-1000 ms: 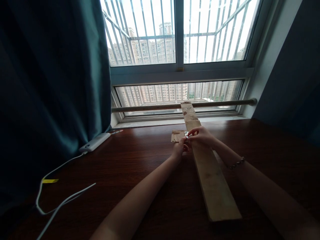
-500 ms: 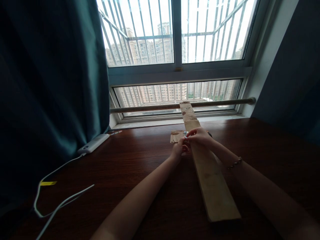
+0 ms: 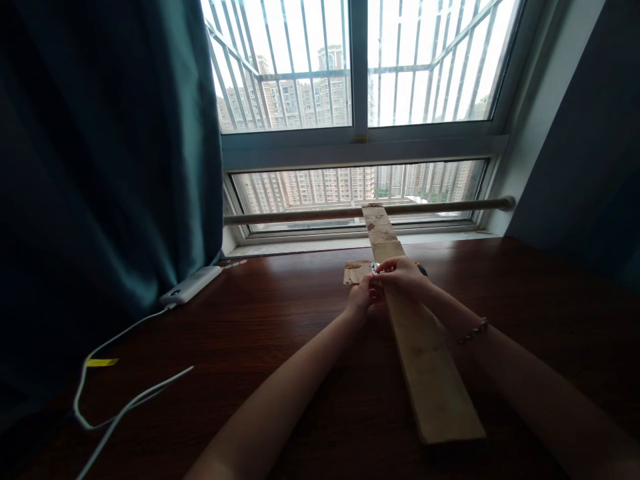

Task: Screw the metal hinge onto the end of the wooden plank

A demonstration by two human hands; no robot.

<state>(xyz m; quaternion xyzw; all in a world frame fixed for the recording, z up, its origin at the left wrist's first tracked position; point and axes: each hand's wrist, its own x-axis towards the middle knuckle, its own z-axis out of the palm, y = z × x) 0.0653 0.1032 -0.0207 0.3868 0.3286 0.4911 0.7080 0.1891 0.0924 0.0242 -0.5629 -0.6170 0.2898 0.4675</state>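
A long wooden board (image 3: 425, 360) lies lengthwise on the dark wood tabletop, its far end against the window rail. Beside its left edge sits a short wooden piece (image 3: 354, 272) with a torn, worn surface. Where the two pieces meet, a small shiny metal part (image 3: 374, 268) shows between my fingertips; its exact kind is too small to make out. My left hand (image 3: 360, 297) is closed, pinching at it from the near side. My right hand (image 3: 406, 275) reaches over the board, thumb and fingers pinched on the same part. Past the right wrist, a dark object with an orange patch (image 3: 421, 269) is mostly hidden.
A white power bank (image 3: 193, 285) with a white cable (image 3: 113, 339) and yellow tag (image 3: 103, 363) lies at the left, by a blue-green curtain (image 3: 170, 167). A horizontal rail (image 3: 300, 216) crosses before the barred window. A wall closes off the right side.
The view has shifted slightly, so everything sits a little further right. My hands stay at the metal part, with only small finger movement; more of the dark and orange object shows.
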